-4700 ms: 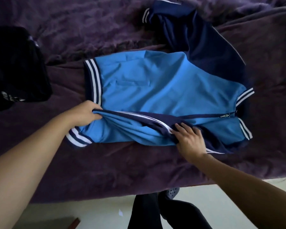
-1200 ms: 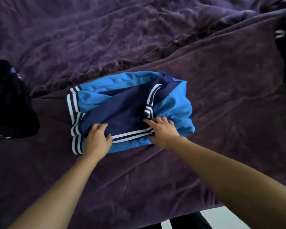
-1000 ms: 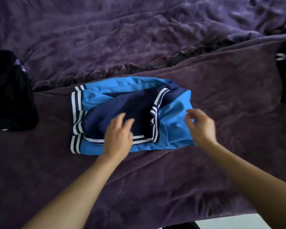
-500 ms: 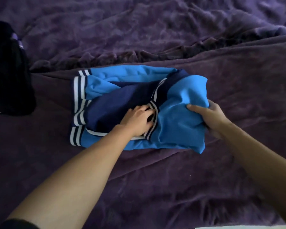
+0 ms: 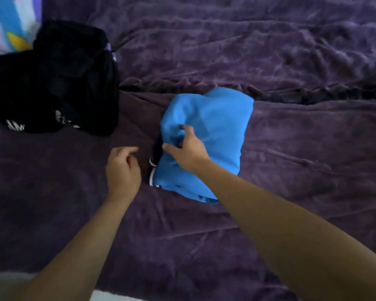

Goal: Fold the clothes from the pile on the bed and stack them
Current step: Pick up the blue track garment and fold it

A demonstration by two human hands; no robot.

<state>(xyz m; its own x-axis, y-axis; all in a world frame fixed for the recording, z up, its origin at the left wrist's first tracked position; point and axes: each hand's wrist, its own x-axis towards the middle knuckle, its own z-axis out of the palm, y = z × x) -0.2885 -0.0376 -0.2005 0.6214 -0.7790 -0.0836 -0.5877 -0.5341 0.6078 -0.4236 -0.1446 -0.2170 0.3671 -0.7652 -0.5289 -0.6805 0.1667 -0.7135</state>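
Observation:
The blue jacket (image 5: 213, 135) lies folded into a compact bundle on the purple bed cover (image 5: 302, 170). Its navy, white-striped trim (image 5: 153, 168) peeks out along the left edge. My right hand (image 5: 187, 151) sits on that left side, with thumb and fingers pinching a fold of the blue fabric. Just left of the bundle, my left hand (image 5: 122, 168) hovers over the bed cover with loosely curled fingers, holding nothing and not touching the jacket.
A stack of black clothes with white print (image 5: 52, 83) sits at the far left of the bed. A brightly coloured cloth (image 5: 7, 25) shows in the top left corner. A rumpled ridge of the cover runs behind the jacket. Pale floor (image 5: 109, 296) shows at the bottom edge.
My right hand has carried the jacket's right half over to the left, so the jacket is now a smaller bundle. My left hand has come off the jacket and moved left.

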